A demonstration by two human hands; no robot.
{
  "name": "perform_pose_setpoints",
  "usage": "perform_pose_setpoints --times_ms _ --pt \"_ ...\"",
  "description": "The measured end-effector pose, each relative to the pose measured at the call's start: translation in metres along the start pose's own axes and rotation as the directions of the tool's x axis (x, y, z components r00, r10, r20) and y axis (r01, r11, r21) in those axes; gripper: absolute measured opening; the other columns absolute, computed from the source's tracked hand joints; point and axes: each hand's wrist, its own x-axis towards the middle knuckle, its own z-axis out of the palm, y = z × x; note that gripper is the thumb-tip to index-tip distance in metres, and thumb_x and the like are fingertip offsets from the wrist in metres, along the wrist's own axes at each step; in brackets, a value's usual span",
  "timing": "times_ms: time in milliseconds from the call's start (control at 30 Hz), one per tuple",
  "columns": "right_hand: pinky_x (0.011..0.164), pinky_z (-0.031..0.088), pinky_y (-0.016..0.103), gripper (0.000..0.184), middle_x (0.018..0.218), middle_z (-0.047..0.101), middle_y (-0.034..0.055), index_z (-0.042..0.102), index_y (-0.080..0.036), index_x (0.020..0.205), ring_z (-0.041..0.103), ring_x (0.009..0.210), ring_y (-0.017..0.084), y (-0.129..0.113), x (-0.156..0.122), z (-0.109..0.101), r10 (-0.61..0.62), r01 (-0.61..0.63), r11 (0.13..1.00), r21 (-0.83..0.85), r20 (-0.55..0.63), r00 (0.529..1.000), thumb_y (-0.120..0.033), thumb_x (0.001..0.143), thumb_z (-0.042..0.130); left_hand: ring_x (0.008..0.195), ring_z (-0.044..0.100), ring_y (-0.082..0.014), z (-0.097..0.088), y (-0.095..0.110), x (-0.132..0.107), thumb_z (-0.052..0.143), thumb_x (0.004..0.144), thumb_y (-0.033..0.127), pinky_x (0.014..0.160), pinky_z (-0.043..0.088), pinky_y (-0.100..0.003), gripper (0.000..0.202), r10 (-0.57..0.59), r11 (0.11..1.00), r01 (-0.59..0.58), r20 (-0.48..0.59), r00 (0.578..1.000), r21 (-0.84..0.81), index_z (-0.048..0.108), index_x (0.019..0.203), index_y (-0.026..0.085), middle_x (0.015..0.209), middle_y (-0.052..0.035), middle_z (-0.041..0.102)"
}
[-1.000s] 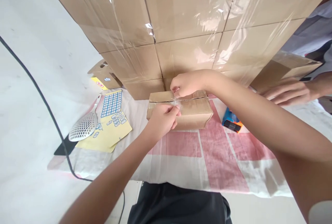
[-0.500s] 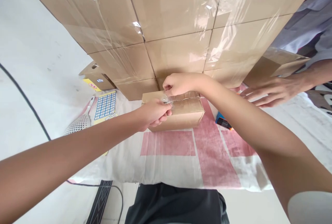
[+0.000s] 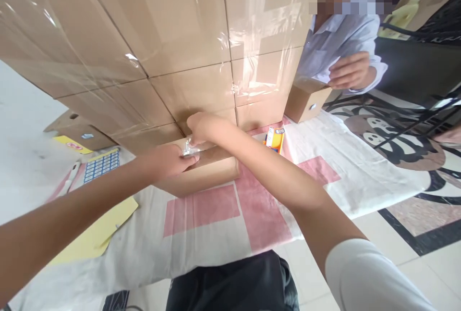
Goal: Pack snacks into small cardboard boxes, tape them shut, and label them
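Observation:
A small cardboard box (image 3: 207,175) lies on the cloth-covered table in front of me. Over its top, my left hand (image 3: 173,161) pinches a crumpled piece of clear tape (image 3: 188,147) between thumb and fingers. Close above it, my right hand (image 3: 200,128) is bent down with curled fingers at the other side of the same tape. My right fingertips are partly hidden behind the hand.
Taped cardboard boxes (image 3: 190,22) form a wall behind. At left are a blue-and-white printed sheet (image 3: 102,164), yellow paper (image 3: 97,229) and a carton (image 3: 97,135). A yellow-orange packet (image 3: 274,139) lies right. Across, a person's hand (image 3: 349,70) touches another box (image 3: 306,99).
My view has swung to the right. Both my hands stay together at the tape on the box. The other person's hand has drawn back from near the small packet to their own box.

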Motion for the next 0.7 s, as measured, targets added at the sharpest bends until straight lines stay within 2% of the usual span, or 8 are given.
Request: perform_pose_setpoints --times_ms 67,133,200,300,400,467,567,700 --pt "0.082 0.050 0.040 0.048 0.105 0.068 0.0149 0.063 -0.009 0.102 0.063 0.097 0.030 0.008 -0.003 0.003 0.094 -0.090 0.994 0.058 -0.070 0.993 -0.047 0.080 0.081 0.051 0.056 -0.0260 0.003 -0.002 -0.009 0.071 0.074 0.066 0.055 0.036 -0.034 0.049 0.110 0.958 -0.074 -0.117 0.987 0.276 0.058 0.050 0.026 0.050 -0.0068 0.057" --pt "0.084 0.050 0.040 0.067 0.121 0.065 0.0201 0.062 -0.008 0.111 0.061 0.106 0.033 0.021 -0.008 0.010 0.148 -0.132 0.981 0.143 -0.107 0.983 -0.063 0.077 0.077 0.076 0.067 -0.0318 0.012 -0.004 -0.019 0.059 0.084 0.061 0.067 0.044 -0.038 0.040 0.292 0.894 -0.185 -0.219 0.931 0.408 0.066 0.067 0.026 0.073 -0.0094 0.071" --pt "0.081 0.050 0.037 0.069 0.120 0.067 0.0192 0.063 -0.010 0.109 0.063 0.104 0.032 0.033 -0.012 0.020 0.148 -0.126 0.970 0.206 -0.094 0.985 -0.072 0.079 0.070 0.098 0.070 -0.0314 0.026 -0.009 -0.030 0.049 0.094 0.048 0.082 0.048 -0.041 0.033 0.464 0.860 -0.350 -0.281 0.840 0.372 0.072 0.090 0.025 0.101 -0.0084 0.077" --pt "0.076 0.048 0.036 0.066 0.107 0.072 0.0164 0.067 -0.012 0.098 0.067 0.095 0.031 0.040 -0.013 0.034 0.152 -0.117 0.958 0.261 -0.117 0.981 -0.076 0.081 0.064 0.117 0.068 -0.0283 0.054 -0.023 -0.042 0.046 0.101 0.042 0.100 0.046 -0.041 0.036 0.592 0.804 -0.499 -0.347 0.727 0.324 0.070 0.119 0.023 0.127 -0.0073 0.074" --pt "0.076 0.048 0.038 0.067 0.107 0.073 0.0190 0.069 -0.012 0.096 0.069 0.098 0.034 0.037 -0.007 0.043 0.211 -0.146 0.936 0.319 -0.180 0.961 -0.077 0.082 0.059 0.128 0.064 -0.0300 0.077 -0.036 -0.049 0.054 0.101 0.039 0.108 0.042 -0.043 0.038 0.662 0.749 -0.522 -0.441 0.606 0.408 0.066 0.131 0.020 0.135 -0.0103 0.071" --pt "0.075 0.048 0.038 0.063 0.108 0.073 0.0195 0.070 -0.014 0.098 0.069 0.098 0.034 0.036 -0.005 0.047 0.270 -0.173 0.917 0.360 -0.240 0.932 -0.074 0.084 0.058 0.128 0.064 -0.0303 0.086 -0.039 -0.050 0.055 0.101 0.035 0.107 0.041 -0.044 0.035 0.670 0.742 -0.504 -0.483 0.564 0.441 0.066 0.131 0.021 0.135 -0.0097 0.070" --pt "0.076 0.047 0.035 0.039 0.105 0.074 0.0137 0.068 -0.018 0.100 0.068 0.096 0.029 0.051 -0.022 0.050 0.338 -0.168 0.918 0.359 -0.487 0.806 -0.054 0.092 0.055 0.124 0.067 -0.0306 0.092 -0.040 -0.048 0.057 0.100 0.031 0.103 0.042 -0.044 0.032 0.663 0.749 -0.485 -0.529 0.530 0.452 0.068 0.128 0.022 0.133 -0.0090 0.072" --pt "0.067 0.039 0.029 0.025 0.083 0.069 0.0052 0.060 -0.020 0.083 0.062 0.078 0.019 0.113 -0.090 0.056 0.509 -0.252 0.860 0.443 -0.730 0.456 -0.037 0.096 0.048 0.121 0.068 -0.0314 0.096 -0.043 -0.043 0.062 0.097 0.028 0.098 0.043 -0.043 0.035 0.684 0.728 -0.474 -0.572 0.453 0.495 0.066 0.131 0.023 0.130 -0.0093 0.073"
